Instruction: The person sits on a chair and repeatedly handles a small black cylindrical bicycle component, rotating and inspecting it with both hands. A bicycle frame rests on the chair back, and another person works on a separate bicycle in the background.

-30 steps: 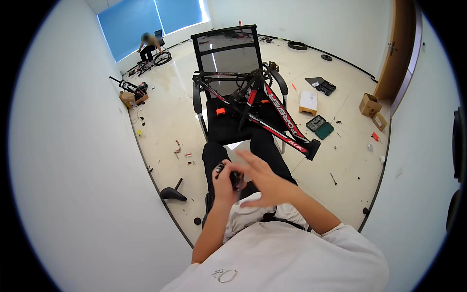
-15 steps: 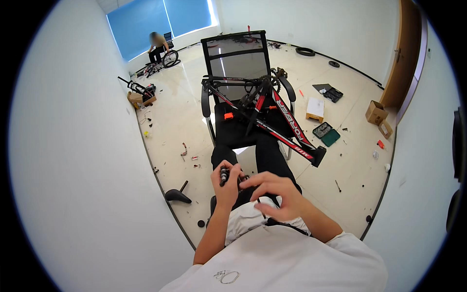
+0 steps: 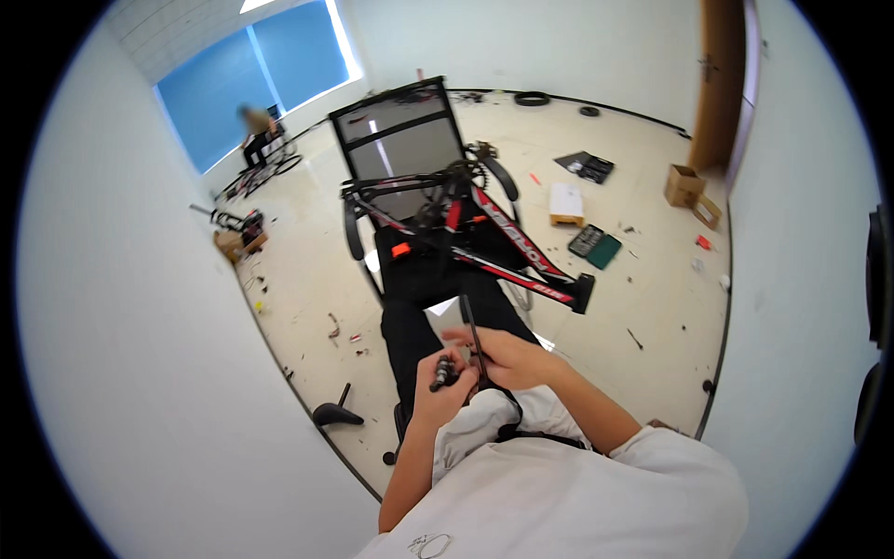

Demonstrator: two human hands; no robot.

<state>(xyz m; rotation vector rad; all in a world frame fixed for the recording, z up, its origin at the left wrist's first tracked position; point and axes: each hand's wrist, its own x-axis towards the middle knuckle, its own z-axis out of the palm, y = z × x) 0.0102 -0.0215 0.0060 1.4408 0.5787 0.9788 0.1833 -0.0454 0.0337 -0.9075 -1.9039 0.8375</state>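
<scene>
My left hand (image 3: 436, 399) is closed round a dark, ridged cylindrical metal part (image 3: 444, 373), whose end shows between thumb and fingers. Close against it is my right hand (image 3: 512, 359), its index finger reaching over and the other fingers curled in; what they grip is hidden. A narrow black strip (image 3: 472, 328) stands up in front of my right fingers and runs down toward my waist; I cannot tell whether it is held. Beyond my knees a black and red bicycle frame (image 3: 512, 270) lies across the seat and arms of a black mesh-back chair (image 3: 406, 140).
An orange item (image 3: 400, 250) lies on the chair seat. On the floor are a bicycle saddle (image 3: 337, 415), a green tool case (image 3: 603, 252), a white box (image 3: 566, 201), cardboard boxes (image 3: 684, 186) and a tyre (image 3: 532, 98). Another person (image 3: 256, 135) sits beside a bicycle at the far left.
My right hand has come in from hovering apart, fingers spread, to meet my left hand. The black strip now stands upright between them. The view has shifted, moving the chair leftward.
</scene>
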